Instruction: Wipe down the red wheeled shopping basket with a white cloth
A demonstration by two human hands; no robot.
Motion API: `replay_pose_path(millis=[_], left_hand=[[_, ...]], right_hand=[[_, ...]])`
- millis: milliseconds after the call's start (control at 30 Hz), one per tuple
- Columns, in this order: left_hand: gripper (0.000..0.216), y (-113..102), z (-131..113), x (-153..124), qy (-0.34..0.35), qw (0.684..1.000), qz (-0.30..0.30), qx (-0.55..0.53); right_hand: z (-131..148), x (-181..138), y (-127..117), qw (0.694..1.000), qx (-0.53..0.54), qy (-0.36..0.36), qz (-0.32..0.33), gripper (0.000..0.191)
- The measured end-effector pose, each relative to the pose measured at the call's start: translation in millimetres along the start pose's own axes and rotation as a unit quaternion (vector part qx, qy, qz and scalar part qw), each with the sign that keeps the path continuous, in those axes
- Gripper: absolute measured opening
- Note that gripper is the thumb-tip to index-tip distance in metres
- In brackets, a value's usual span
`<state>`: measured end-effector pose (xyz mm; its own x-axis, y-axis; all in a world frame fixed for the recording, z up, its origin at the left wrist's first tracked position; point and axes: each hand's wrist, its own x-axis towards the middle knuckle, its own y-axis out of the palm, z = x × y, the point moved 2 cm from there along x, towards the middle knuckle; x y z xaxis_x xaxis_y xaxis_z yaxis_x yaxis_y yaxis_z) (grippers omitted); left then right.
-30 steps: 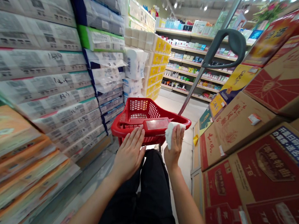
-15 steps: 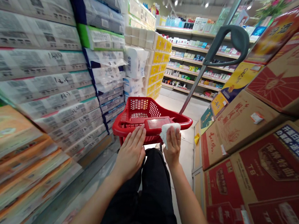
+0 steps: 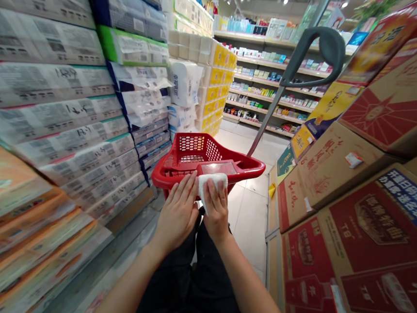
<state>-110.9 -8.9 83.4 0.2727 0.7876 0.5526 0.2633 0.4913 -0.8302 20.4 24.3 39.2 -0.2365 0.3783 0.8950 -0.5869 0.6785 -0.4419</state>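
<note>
A red plastic shopping basket (image 3: 253,166) with perforated walls stands in front of my knees. My left hand (image 3: 176,217) lies flat on its near rim, fingers stretched out and close together. Beside it, my right hand (image 3: 216,220) presses a folded white cloth (image 3: 212,180) against the same rim, just below a flat label panel (image 3: 219,168). The cloth sits under the right fingers, close to the left fingertips. From the basket's right side a metal pole (image 3: 268,115) slants up to a grey loop handle (image 3: 296,57).
Stacked packs of paper goods (image 3: 72,81) line the left side, with orange packs (image 3: 35,219) nearer me. Cardboard cartons (image 3: 343,158) rise close on the right. Shelves of small boxed goods (image 3: 266,76) stand at the back, beyond pale floor tiles (image 3: 249,213).
My right hand has slid the white cloth leftward along the basket rim, towards my left hand. The left hand stays on the rim. The view has shifted slightly.
</note>
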Motion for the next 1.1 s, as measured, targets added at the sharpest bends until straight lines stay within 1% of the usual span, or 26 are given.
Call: replay_pose_path(millis=[67,133,267,333,400,500,600,667,700,767,867,933,1000,1100], left_hand=[[0.065,-0.2,-0.5,0.4,0.003,1.000,-0.003,0.000],[0.065,-0.1,-1.0,0.9,0.004,1.000,-0.003,0.002],[0.066,1.1,-1.8,1.6,0.001,1.000,0.004,0.003],[0.066,1.5,-2.0,1.5,0.000,1.000,0.002,0.001],[0.066,1.5,-1.9,1.3,-0.001,1.000,-0.001,0.001],[0.065,0.9,-1.5,0.7,-0.003,1.000,-0.002,0.002],[0.065,0.2,-0.2,0.2,-0.002,1.000,-0.003,-0.001],[0.066,0.3,1.1,-0.2,0.000,1.000,0.001,-0.003],[0.067,0.5,1.7,-0.4,0.002,1.000,0.002,-0.004],[0.067,1.0,2.5,-0.5,0.005,1.000,0.004,-0.003],[0.068,1.5,1.8,-0.1,0.008,1.000,0.001,-0.003],[0.070,1.4,0.5,0.4,0.008,1.000,0.000,-0.003],[0.070,1.1,-1.0,1.0,0.007,1.000,-0.001,-0.003],[0.068,0.8,-2.0,1.5,0.003,1.000,0.000,-0.001]], right_hand=[[-10.8,-3.3,-1.5,1.000,-0.011,-0.019,0.009,0.067],[-32.1,-7.6,-6.1,1.000,-0.025,-0.015,0.003,0.067],[-78.3,-15.4,-18.7,0.996,-0.040,0.066,-0.050,0.069],[-87.4,-16.3,-21.8,0.991,-0.034,0.108,-0.064,0.068],[-81.1,-14.3,-21.0,0.988,-0.019,0.136,-0.070,0.067],[-48.5,-8.0,-13.6,0.988,0.003,0.137,-0.072,0.067],[-9.4,-3.0,-3.2,0.995,0.011,0.091,-0.048,0.068],[6.7,-2.4,2.0,0.998,0.013,0.051,-0.022,0.068],[9.8,-3.0,3.4,0.999,0.013,0.032,-0.011,0.067],[5.5,-5.4,3.4,1.000,0.006,0.000,0.005,0.066],[-21.1,-10.6,-2.7,1.000,-0.019,-0.014,0.005,0.065],[-43.8,-14.0,-9.3,0.999,-0.034,0.009,-0.018,0.066],[-63.4,-16.7,-16.2,0.997,-0.040,0.048,-0.045,0.067],[-78.5,-19.0,-22.8,0.993,-0.023,0.103,-0.054,0.065]])
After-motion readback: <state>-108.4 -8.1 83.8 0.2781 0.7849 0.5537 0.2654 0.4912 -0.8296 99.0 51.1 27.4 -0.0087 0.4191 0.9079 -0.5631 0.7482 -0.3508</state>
